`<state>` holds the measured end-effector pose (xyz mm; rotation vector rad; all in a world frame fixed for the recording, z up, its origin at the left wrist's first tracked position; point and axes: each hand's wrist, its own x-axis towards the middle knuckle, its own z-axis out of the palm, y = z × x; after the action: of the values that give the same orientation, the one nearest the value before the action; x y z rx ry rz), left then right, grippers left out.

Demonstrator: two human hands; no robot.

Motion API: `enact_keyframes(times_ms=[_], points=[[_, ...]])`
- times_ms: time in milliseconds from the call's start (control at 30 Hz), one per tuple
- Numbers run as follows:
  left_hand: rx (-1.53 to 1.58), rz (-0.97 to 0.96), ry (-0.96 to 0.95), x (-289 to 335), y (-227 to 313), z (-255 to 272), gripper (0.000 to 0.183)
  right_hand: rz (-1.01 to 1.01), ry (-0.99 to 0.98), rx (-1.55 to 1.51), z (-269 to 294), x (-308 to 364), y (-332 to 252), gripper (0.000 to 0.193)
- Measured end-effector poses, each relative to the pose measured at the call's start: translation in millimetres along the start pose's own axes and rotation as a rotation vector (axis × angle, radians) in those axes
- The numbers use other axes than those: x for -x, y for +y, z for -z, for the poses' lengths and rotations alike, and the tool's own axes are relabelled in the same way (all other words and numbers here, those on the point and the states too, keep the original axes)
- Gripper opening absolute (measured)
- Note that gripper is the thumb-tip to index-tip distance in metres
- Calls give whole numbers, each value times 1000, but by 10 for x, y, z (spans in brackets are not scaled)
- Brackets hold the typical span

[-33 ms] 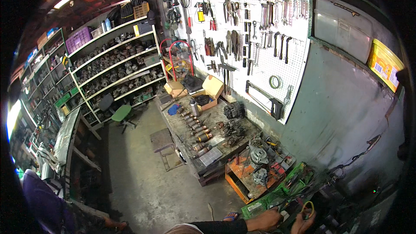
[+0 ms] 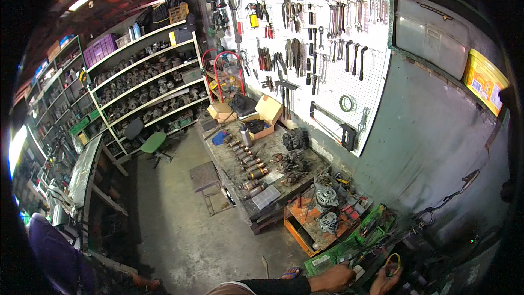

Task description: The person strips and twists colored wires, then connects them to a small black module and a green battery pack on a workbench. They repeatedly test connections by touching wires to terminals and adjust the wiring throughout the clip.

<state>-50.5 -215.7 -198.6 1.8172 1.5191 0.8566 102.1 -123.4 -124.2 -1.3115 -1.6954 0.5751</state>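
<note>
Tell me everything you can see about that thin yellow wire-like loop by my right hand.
The yellow loop is thin and looks like coated wire, bright against the dark clutter around it. It is bent into a narrow arch, rounded side up, near the bottom of the view, right of centre. Its lower parts come down to the fingers of the right hand, which seem to touch it. Whether they pinch it, and where its ends go, is too small to tell.
</note>
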Motion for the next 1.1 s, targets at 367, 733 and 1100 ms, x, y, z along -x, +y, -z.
enact_keyframes(times_ms=[367, 733, 1100], points=[[250, 1, -36, 1446, 195, 1546, 41, 13, -190, -373, -11, 34, -221, 28], [37, -802, -65, 3314, 1732, 3438, 38, 315, -771, -571, -2226, 1102, -1838, 38], [-291, -249, 1884, 5450, 1677, 4471, 30, -48, -1397, -669, -3747, 3213, -4043, 27]])
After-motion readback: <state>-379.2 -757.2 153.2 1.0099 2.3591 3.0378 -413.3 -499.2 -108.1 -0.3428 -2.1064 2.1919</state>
